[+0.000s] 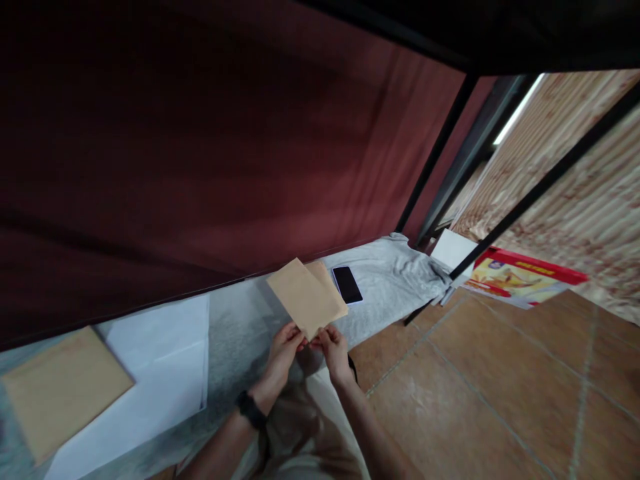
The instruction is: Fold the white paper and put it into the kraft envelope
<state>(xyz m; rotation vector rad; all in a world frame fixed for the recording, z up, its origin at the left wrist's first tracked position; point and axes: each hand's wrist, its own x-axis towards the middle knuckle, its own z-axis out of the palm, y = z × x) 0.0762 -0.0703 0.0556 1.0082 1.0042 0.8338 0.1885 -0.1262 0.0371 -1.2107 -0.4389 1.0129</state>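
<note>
Lower centre, the left hand [287,345] and right hand [333,348] both pinch a flat tan paper square [307,300] by its bottom corner! Just right, a black-screened rectangular phone [348,285] lies on grey cloth [395,283].

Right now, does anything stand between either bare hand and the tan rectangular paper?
Nothing visible: left hand and right hand hold the paper by its near corner. The dark-screened phone lies beside it, not between.

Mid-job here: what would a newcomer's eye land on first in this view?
Probably the dark red backdrop, which fills much of the upper left. Next, at lower center, the left hand and right hand hold the near corner of a tan paper piece. Just right of it, a dark-screened phone stands out against gray cloth.
</note>
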